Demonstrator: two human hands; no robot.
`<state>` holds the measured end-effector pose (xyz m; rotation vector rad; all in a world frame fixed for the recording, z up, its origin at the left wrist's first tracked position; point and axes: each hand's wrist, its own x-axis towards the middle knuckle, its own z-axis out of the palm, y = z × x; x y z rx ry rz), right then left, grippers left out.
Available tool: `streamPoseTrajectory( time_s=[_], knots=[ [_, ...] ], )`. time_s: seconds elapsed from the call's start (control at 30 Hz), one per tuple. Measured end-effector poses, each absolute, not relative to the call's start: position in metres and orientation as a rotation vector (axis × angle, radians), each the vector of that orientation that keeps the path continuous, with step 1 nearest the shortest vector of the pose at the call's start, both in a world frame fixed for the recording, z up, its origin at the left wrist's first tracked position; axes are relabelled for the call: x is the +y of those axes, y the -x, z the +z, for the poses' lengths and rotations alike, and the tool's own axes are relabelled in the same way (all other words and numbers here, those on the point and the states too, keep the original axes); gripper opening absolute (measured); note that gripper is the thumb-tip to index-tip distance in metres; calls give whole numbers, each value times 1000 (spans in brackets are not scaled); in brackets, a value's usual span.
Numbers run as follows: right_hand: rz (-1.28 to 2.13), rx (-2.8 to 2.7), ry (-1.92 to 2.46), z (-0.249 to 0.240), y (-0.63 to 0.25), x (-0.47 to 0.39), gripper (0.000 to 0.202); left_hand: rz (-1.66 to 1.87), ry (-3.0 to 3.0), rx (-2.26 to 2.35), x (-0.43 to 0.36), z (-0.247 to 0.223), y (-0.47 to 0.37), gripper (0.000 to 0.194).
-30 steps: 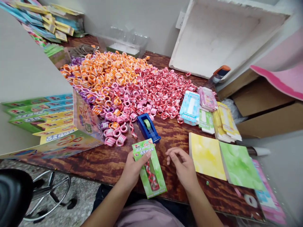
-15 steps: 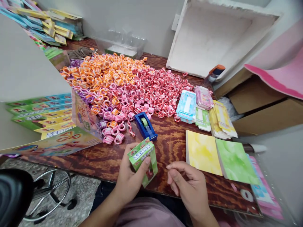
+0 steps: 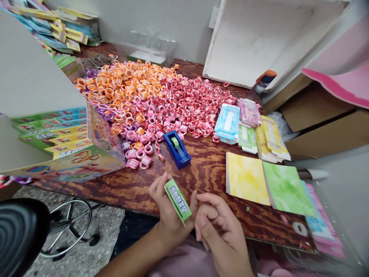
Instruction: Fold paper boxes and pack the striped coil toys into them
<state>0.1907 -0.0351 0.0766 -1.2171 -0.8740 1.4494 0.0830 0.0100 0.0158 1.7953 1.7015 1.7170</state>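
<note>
My left hand (image 3: 167,207) grips a small green printed cardboard box (image 3: 178,201), with one narrow lettered side turned up toward me. Close against its right side is my right hand (image 3: 217,227), fingers curled together with the fingertips by my left thumb. Whatever those fingers may pinch is too small or too hidden to make out. Just beyond the box stands a blue tape dispenser (image 3: 177,150) with a roll of greenish tape. Behind it spreads a big heap of striped coiled rings (image 3: 161,96) in orange, pink, red and purple.
At left, a large display carton (image 3: 75,165) holds several upright printed boxes (image 3: 66,132). Stacks of blue cards (image 3: 227,121) and yellow cards (image 3: 272,140), then yellow sheets (image 3: 248,179) and green sheets (image 3: 288,188), lie at right. A stool (image 3: 23,234) stands lower left.
My left hand has turned the green box so a lettered narrow side faces up, and brought it slightly lower. My right hand has moved left, up close to the box.
</note>
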Motion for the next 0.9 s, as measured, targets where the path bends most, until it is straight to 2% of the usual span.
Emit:
streamPoseTrajectory(
  time_s=[0.17, 0.43, 0.9],
  knots=[
    [1464, -966, 1184, 70, -193, -32, 22, 1708, -1921, 1713, 12, 18, -82, 82],
    [1515, -923, 1222, 75, -194, -25, 29, 1747, -2044, 1694, 17, 19, -79, 73],
    [1622, -876, 1210, 74, -196, -16, 38, 1754, -1957, 1649, 17, 16, -80, 69]
  ],
)
